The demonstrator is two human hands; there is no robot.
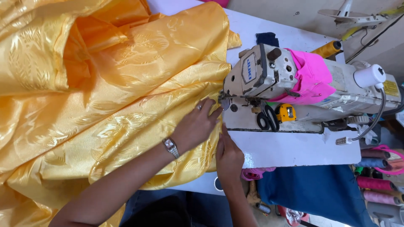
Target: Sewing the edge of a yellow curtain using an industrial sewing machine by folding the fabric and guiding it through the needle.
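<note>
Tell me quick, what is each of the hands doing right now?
Left hand: open, lying flat on the yellow fabric near the sewing machine needle.
Right hand: fingers on the fabric edge; whether it pinches it cannot be told.

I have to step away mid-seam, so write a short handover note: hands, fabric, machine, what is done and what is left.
Left hand: flat on the yellow fabric, fingers next to the needle area, wristwatch on the wrist.
Right hand: holding the fabric edge just in front of the sewing machine.
Scissors and a yellow tape measure lie on the machine bed.
Done: fabric edge is lined up at the needle.
Left: how much seam remains cannot be told; most of the fabric is bunched to the left.
</note>
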